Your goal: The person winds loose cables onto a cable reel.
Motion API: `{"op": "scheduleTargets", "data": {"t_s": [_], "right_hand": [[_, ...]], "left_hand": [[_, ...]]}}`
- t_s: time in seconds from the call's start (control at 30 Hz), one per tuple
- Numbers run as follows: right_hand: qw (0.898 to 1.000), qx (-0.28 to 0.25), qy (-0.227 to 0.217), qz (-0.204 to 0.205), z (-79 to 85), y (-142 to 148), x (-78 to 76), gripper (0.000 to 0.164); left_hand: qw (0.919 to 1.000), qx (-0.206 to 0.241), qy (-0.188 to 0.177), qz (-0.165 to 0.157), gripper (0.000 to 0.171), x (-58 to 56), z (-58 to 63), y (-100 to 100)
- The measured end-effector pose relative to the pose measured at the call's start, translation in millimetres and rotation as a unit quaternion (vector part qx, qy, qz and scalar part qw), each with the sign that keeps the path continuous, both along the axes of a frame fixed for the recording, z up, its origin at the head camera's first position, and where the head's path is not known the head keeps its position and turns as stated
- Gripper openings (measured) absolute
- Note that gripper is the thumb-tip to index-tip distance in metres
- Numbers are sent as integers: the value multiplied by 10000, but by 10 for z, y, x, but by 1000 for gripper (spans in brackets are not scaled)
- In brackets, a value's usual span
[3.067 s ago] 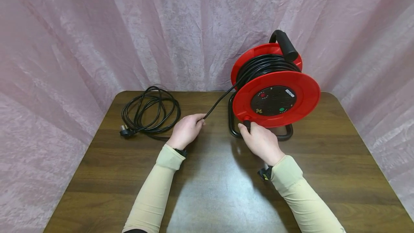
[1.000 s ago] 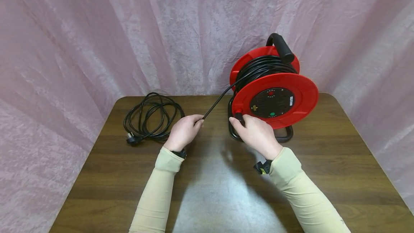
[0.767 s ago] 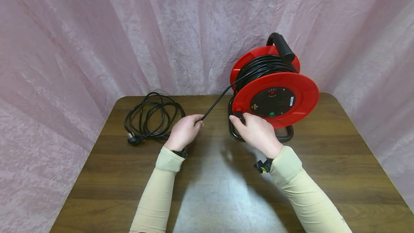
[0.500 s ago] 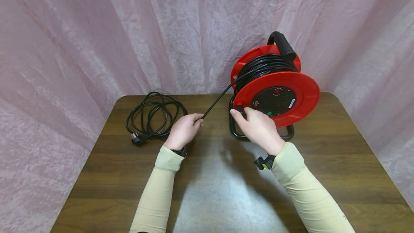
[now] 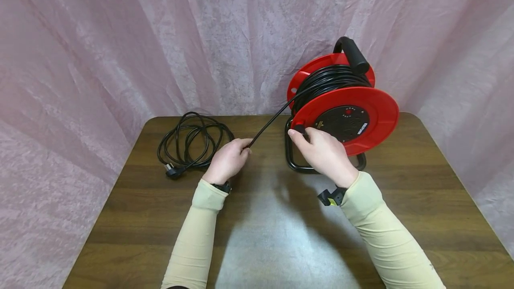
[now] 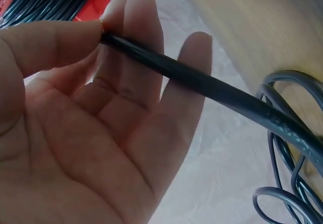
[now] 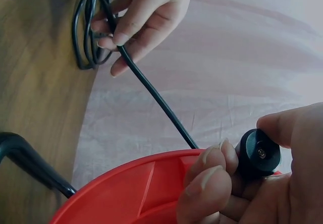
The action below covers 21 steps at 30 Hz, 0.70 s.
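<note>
A red cable reel (image 5: 379,117) with black cable wound on its drum stands at the back right of the table. My left hand (image 5: 227,160) pinches the taut black cable (image 6: 222,90) between thumb and index finger; the cable also crosses the other fingers. From there it runs up to the drum. My right hand (image 5: 327,153) holds the black winding knob (image 7: 258,153) on the reel's front flange, thumb on one side and curled fingers on the other. Left of my left hand lies a loose coil of cable (image 5: 162,142), ending in a three-pin plug (image 5: 174,171).
The reel's black tube stand (image 5: 290,150) rests on the wooden table (image 5: 261,235), and its carrying handle (image 5: 355,57) rises above the drum. Behind the table's back edge hangs a pink curtain (image 5: 225,57).
The reel's front disc has turned, and my right hand has risen with the knob. The plug and loose coil have slid right, towards my left hand, which keeps nearly the same place.
</note>
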State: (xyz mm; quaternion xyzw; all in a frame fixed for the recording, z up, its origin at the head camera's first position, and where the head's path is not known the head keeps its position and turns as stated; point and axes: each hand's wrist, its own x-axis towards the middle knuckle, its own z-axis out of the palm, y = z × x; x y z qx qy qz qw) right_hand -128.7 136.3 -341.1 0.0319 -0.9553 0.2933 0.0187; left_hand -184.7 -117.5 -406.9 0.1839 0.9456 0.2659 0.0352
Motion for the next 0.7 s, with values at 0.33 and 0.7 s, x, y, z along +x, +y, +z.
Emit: {"op": "scheduleTargets", "data": {"t_s": [0.33,0.7], "right_hand": [[9998,-189,27,30,104,32,-6,62],[9997,-240,16,34,186,76,-6,61]], "left_hand": [[9997,-6,-197,124,34,7,2,-83],[9994,-27,-345,36,37,0,25,-110]]}}
